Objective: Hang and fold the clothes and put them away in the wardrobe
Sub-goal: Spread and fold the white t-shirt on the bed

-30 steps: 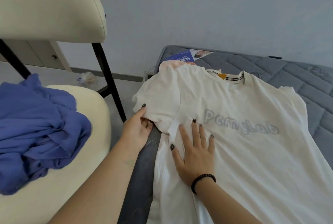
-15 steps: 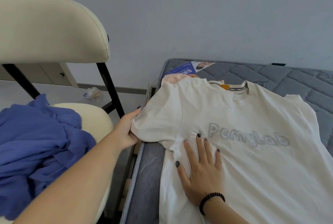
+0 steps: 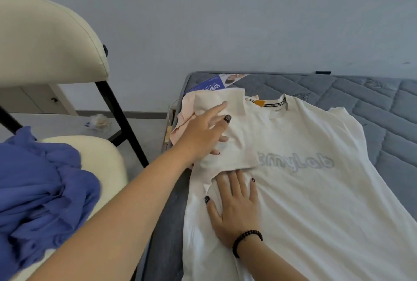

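Note:
A white T-shirt [image 3: 304, 190] with grey lettering lies face up on the grey mattress [image 3: 372, 104]. Its left sleeve [image 3: 225, 156] is folded over onto the chest and covers the first letters. My left hand [image 3: 200, 132] holds that sleeve, thumb on top and lower fingers curled into the cloth. Just below the fold, my right hand [image 3: 234, 206] presses flat on the shirt with its fingers spread; it wears a dark bead bracelet. A pink garment [image 3: 184, 116] peeks out from under the shirt's shoulder.
A cream chair [image 3: 45, 55] with black legs stands left of the bed, with a crumpled blue garment [image 3: 42, 190] on its seat. A blue leaflet [image 3: 208, 86] lies at the mattress corner. A plastic bag [image 3: 99, 121] lies on the floor near a low cabinet [image 3: 29, 100].
My left hand took the sleeve from the bed's edge and swung it up and over onto the shirt's chest. My right hand stayed flat on the shirt.

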`<action>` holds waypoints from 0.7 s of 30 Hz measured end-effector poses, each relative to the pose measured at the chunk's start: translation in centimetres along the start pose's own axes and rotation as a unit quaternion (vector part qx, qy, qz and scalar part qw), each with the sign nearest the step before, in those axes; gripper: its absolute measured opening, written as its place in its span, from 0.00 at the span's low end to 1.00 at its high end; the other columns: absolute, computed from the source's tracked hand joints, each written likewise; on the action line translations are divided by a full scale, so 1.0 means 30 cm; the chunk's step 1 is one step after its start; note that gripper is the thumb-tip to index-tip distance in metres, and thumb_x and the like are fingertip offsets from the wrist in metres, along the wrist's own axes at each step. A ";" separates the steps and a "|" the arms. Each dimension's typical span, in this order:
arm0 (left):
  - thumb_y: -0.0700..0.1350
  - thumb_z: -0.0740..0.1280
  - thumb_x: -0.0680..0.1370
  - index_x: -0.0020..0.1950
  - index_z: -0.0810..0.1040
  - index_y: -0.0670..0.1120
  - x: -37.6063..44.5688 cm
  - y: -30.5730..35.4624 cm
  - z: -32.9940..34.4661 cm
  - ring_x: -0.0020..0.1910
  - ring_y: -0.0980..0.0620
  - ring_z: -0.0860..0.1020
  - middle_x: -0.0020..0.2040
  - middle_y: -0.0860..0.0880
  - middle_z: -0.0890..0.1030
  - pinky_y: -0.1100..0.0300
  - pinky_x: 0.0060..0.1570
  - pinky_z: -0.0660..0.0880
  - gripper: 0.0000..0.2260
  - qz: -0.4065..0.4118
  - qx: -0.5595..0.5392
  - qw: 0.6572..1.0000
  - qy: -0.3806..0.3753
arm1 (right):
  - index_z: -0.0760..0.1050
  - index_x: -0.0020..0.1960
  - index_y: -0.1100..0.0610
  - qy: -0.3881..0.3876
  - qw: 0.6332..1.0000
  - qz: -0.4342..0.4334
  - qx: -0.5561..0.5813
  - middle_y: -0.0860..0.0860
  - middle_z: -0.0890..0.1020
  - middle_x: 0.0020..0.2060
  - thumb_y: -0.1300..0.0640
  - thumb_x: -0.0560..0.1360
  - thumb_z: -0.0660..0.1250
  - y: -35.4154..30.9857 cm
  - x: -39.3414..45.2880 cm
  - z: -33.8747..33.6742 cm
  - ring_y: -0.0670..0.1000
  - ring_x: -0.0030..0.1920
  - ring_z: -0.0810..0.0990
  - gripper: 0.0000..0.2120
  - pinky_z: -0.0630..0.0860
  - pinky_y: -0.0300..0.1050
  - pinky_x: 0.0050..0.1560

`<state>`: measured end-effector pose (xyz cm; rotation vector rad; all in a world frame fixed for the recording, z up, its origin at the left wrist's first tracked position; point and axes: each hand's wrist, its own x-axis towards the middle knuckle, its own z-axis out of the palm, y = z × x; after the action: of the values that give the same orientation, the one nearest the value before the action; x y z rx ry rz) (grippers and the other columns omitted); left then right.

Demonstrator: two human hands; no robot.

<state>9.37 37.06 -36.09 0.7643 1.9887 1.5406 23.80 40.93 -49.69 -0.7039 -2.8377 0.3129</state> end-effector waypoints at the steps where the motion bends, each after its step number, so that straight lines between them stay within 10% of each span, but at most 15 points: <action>1: 0.49 0.62 0.81 0.71 0.68 0.61 -0.004 -0.037 0.014 0.55 0.55 0.81 0.65 0.55 0.75 0.54 0.48 0.81 0.19 0.014 0.035 0.999 0.037 | 0.61 0.72 0.49 0.006 1.000 0.005 0.021 0.49 0.65 0.73 0.40 0.74 0.53 -0.001 -0.001 -0.002 0.51 0.75 0.58 0.28 0.46 0.56 0.73; 6: 0.44 0.57 0.82 0.75 0.65 0.53 -0.041 -0.238 0.047 0.74 0.55 0.62 0.74 0.55 0.65 0.60 0.72 0.58 0.20 0.077 0.314 0.946 0.001 | 0.69 0.61 0.55 0.110 0.965 0.058 0.233 0.48 0.70 0.65 0.50 0.70 0.57 0.017 -0.006 -0.011 0.46 0.68 0.66 0.21 0.58 0.43 0.71; 11: 0.54 0.46 0.81 0.77 0.37 0.55 -0.089 -0.370 0.112 0.76 0.55 0.36 0.77 0.55 0.36 0.55 0.75 0.38 0.27 0.104 0.494 0.863 -0.019 | 0.60 0.61 0.40 0.146 0.873 0.137 0.445 0.44 0.68 0.64 0.58 0.72 0.60 0.032 -0.006 -0.064 0.38 0.62 0.70 0.22 0.68 0.31 0.61; 16: 0.53 0.48 0.81 0.80 0.48 0.50 -0.087 -0.445 0.132 0.78 0.49 0.48 0.79 0.47 0.50 0.51 0.73 0.47 0.28 0.135 0.538 0.831 0.033 | 0.66 0.65 0.53 0.125 0.866 0.201 0.441 0.48 0.67 0.62 0.67 0.73 0.61 0.206 0.106 -0.133 0.41 0.52 0.75 0.22 0.69 0.22 0.46; 21: 0.52 0.49 0.80 0.79 0.52 0.48 -0.086 -0.416 0.145 0.78 0.46 0.53 0.79 0.45 0.52 0.48 0.73 0.49 0.27 0.137 0.565 0.813 0.030 | 0.72 0.63 0.58 0.159 0.906 0.207 0.334 0.51 0.69 0.65 0.65 0.73 0.65 0.438 0.275 -0.152 0.49 0.59 0.74 0.18 0.66 0.34 0.55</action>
<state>12.67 35.76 -49.08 1.4782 2.8746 0.2963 23.50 56.93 -47.44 -1.0560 -2.0405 1.0604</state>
